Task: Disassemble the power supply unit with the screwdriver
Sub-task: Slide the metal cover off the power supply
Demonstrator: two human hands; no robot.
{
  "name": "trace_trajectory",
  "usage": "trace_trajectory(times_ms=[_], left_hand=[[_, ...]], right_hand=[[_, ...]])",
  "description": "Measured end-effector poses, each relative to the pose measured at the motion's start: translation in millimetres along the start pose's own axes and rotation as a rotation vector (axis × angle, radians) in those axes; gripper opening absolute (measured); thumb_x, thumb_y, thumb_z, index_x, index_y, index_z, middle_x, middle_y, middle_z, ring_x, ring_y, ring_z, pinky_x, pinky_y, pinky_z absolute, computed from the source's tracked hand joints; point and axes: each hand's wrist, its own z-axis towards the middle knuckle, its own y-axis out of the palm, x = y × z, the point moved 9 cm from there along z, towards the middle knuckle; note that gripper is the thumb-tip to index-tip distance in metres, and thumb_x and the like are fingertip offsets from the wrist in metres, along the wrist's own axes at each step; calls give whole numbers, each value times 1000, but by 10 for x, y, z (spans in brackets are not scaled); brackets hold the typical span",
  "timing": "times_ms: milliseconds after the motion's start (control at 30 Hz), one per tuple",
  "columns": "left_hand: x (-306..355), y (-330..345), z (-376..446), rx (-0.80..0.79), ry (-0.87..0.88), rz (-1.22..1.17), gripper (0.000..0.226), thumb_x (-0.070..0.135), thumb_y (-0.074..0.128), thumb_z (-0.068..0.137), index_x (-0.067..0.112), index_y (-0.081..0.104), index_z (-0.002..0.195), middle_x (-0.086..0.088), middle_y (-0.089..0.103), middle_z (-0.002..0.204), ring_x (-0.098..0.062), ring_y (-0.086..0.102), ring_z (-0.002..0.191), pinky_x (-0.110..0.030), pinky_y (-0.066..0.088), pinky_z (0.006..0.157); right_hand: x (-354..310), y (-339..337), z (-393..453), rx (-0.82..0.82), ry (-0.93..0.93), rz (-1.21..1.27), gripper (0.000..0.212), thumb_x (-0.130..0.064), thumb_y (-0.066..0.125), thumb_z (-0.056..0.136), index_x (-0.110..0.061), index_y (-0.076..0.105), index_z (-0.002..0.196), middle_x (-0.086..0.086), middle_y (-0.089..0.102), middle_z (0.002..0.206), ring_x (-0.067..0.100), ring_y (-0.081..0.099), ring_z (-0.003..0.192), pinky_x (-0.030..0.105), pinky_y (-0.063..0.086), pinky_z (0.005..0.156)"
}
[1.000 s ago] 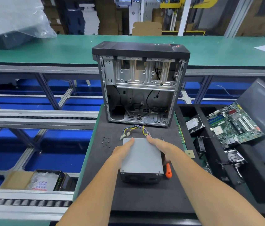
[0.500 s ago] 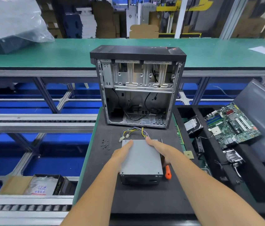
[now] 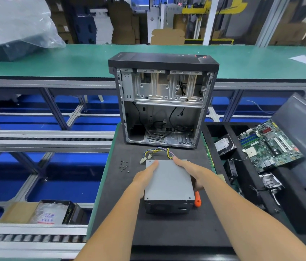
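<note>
The grey power supply unit [image 3: 169, 181] lies flat on the black mat [image 3: 167, 232], its coloured cable bundle [image 3: 157, 152] trailing toward the case. My left hand [image 3: 144, 178] rests on its left top edge with the fingers straight. My right hand [image 3: 191, 172] lies along the right top edge, index finger stretched forward. The lower fingers curl round the screwdriver, whose orange handle [image 3: 197, 201] sticks out below the hand beside the unit. Its shaft and tip are hidden.
The open computer case [image 3: 163, 102] stands upright just beyond the unit. Several loose screws [image 3: 124, 166] lie on the mat to the left. A tray at right holds a motherboard [image 3: 268, 144] and hard drive [image 3: 223, 146]. Roller conveyors run along the left.
Both hands keep their places on the power supply unit. Only the view has shifted slightly.
</note>
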Motion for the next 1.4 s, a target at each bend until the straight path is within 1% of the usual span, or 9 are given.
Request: trace_trajectory(times_ms=[167, 333, 567, 700, 933, 1100, 1200, 1333, 1400], left_hand=[[19, 41, -27, -78, 8, -12, 81, 70, 66, 69, 17, 53, 128, -5, 65, 117, -26, 66, 101, -44, 50, 95], [65, 63, -75, -127, 31, 12, 68, 70, 64, 71, 22, 61, 119, -2, 71, 109, -22, 69, 97, -42, 52, 94], [111, 79, -122, -134, 35, -39, 66, 66, 66, 73, 19, 61, 120, -6, 70, 110, -26, 69, 98, -45, 52, 93], [110, 105, -149, -168, 45, -114, 63, 63, 66, 75, 18, 62, 120, -9, 68, 115, -28, 66, 103, -47, 50, 97], [149, 65, -206, -142, 77, -105, 77, 67, 67, 71, 16, 55, 129, -10, 63, 121, -29, 64, 106, -47, 48, 98], [232, 53, -293, -148, 122, -113, 77, 68, 66, 72, 17, 55, 129, -11, 63, 122, -31, 63, 108, -48, 47, 99], [371, 35, -392, -155, 163, -115, 74, 69, 65, 72, 18, 59, 125, -9, 66, 118, -30, 65, 104, -48, 49, 97], [556, -36, -516, -135, 229, -117, 76, 73, 65, 68, 19, 62, 121, -7, 70, 111, -29, 69, 97, -48, 52, 93], [659, -147, -578, -33, 276, -115, 86, 80, 63, 60, 19, 59, 121, -7, 69, 111, -28, 68, 97, -48, 52, 91]], right_hand=[[-4, 28, -80, -28, -1, 37, 89, -71, 79, 57, -14, 64, 123, 11, 73, 110, 31, 69, 103, 49, 47, 101], [5, 46, -144, -26, -10, 38, 95, -74, 78, 54, -14, 63, 127, 11, 71, 114, 31, 68, 106, 49, 45, 103], [-51, 42, -234, -11, -60, 38, 82, -72, 75, 62, -15, 67, 120, 9, 73, 109, 29, 69, 103, 46, 47, 103], [-180, 1, -334, 53, -137, -71, 79, -77, 69, 63, -16, 69, 114, 6, 71, 114, 26, 65, 111, 43, 39, 110], [-212, 12, -412, 61, -155, -124, 99, -85, 68, 54, -20, 60, 129, 6, 59, 134, 27, 49, 130, 45, 30, 115], [-295, 7, -467, 63, -178, -166, 99, -87, 69, 47, -15, 69, 115, 10, 69, 118, 31, 65, 110, 39, 42, 107], [-405, 37, -564, 46, -198, -166, 96, -90, 70, 37, -20, 62, 102, 8, 61, 106, 29, 57, 96, 34, 42, 89], [-682, 63, -713, 61, -312, -248, 86, -93, 59, 49, -20, 68, 93, -3, 69, 99, 26, 63, 98, 37, 41, 100], [-867, 83, -778, 88, -391, -271, 84, -92, 59, 51, -26, 70, 101, -1, 71, 105, 21, 62, 103, 42, 38, 106]])
